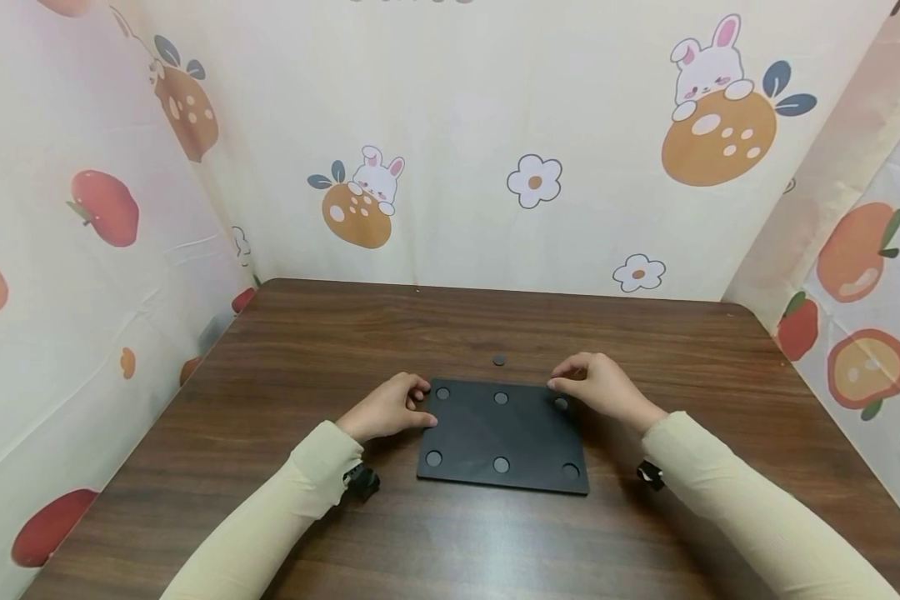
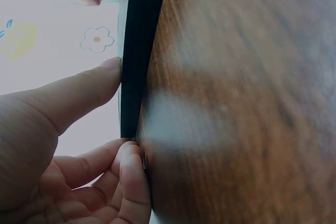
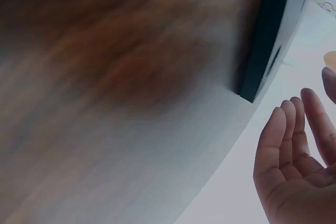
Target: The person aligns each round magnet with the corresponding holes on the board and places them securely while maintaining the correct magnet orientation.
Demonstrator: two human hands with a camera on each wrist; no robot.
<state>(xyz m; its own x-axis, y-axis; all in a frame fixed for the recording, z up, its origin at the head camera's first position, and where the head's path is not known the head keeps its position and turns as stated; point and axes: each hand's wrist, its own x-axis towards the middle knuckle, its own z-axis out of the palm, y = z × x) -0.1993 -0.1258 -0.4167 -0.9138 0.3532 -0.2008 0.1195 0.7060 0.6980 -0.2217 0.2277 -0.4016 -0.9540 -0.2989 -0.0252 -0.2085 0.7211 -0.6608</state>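
Note:
A flat black rectangular board (image 1: pixel 504 433) lies on the table, with round spots along its far and near edges. Most spots look grey; the near right one (image 1: pixel 571 471) is darker, like a bare recess. At the board's left edge my left hand (image 1: pixel 393 408) grips it, thumb (image 2: pixel 100 85) on the top face and fingers curled against the side. By the far right corner is my right hand (image 1: pixel 600 387), its fingers (image 3: pixel 278 135) loosely extended and apart from the board in the right wrist view. Just beyond the board lies a small dark disc (image 1: pixel 498 360).
The brown wooden table (image 1: pixel 330 333) reaches back to a patterned curtain (image 1: pixel 465 225), which also hangs along both sides. Black wrist devices (image 1: pixel 362 482) sit at the cuffs of both pale sleeves.

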